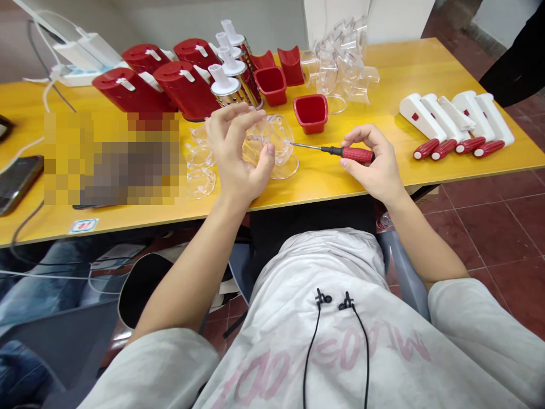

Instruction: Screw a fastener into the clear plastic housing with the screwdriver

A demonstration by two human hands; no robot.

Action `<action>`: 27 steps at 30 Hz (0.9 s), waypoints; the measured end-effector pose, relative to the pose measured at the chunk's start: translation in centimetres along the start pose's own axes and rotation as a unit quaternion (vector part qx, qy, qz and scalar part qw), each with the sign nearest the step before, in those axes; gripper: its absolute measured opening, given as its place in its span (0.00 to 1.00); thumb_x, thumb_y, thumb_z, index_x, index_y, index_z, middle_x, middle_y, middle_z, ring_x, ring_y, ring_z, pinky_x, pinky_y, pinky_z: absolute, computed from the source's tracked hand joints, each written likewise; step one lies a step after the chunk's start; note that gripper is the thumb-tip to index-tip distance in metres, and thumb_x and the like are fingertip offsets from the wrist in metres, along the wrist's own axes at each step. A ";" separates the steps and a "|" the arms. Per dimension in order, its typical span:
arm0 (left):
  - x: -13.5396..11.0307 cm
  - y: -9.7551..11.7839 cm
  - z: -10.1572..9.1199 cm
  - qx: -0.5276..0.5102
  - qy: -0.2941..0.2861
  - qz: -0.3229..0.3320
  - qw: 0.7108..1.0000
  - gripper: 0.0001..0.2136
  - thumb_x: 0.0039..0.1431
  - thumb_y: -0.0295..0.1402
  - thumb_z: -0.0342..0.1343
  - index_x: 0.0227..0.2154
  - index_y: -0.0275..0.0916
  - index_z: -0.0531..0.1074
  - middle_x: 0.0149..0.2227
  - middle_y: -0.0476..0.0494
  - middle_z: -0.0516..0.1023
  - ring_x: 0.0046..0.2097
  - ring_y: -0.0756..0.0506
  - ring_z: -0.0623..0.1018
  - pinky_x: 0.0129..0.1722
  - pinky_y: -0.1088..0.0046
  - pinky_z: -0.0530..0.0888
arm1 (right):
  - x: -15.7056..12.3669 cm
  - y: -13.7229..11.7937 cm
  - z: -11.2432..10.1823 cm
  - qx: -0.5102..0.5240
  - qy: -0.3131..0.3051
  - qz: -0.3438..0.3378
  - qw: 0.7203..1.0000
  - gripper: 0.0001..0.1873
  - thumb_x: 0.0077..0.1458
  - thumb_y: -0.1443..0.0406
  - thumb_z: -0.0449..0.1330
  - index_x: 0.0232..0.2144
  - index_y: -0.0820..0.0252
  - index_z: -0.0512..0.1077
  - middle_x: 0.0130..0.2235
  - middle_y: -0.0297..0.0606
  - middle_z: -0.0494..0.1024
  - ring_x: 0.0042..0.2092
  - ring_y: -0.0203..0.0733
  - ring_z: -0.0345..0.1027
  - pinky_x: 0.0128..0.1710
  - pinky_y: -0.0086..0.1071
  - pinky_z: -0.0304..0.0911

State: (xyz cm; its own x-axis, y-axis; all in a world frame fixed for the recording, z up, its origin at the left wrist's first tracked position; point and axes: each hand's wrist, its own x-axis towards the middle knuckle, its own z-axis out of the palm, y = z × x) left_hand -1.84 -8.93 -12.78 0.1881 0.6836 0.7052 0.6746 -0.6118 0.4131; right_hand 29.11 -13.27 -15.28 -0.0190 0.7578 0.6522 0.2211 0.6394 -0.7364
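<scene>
My left hand (236, 150) is closed around a clear plastic housing (275, 142), held just above the yellow table (340, 176). My right hand (370, 159) grips a screwdriver (336, 151) by its red handle. The thin metal shaft points left and its tip touches the right side of the clear housing. More clear plastic parts (200, 167) lie on the table to the left of my left hand.
Red cups (310, 112), red drum bodies (170, 79), steel grater cones (232, 85) and clear housings (344, 62) fill the back of the table. White handles with red ends (457, 122) lie at right. A phone (17, 179) sits at far left.
</scene>
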 end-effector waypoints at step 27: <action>0.1 0.2 0.3 0.014 0.056 0.059 0.997 0.34 0.78 0.69 0.49 0.64 0.47 0.79 0.66 0.40 0.77 0.70 0.32 0.75 0.73 0.38 0.71 | 0.8 -0.9 0.1 -0.080 0.137 -0.036 0.987 0.08 0.70 0.56 0.68 0.45 0.48 0.74 0.50 0.40 0.80 0.60 0.54 0.79 0.70 0.58 0.78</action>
State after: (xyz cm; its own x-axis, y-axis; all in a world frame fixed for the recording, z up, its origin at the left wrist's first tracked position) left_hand -1.47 -8.91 -12.76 0.1870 0.5579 0.8085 0.6724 -0.6727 0.3088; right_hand 28.82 -13.22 -14.11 0.2198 0.6330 0.7423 0.3797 0.6454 -0.6628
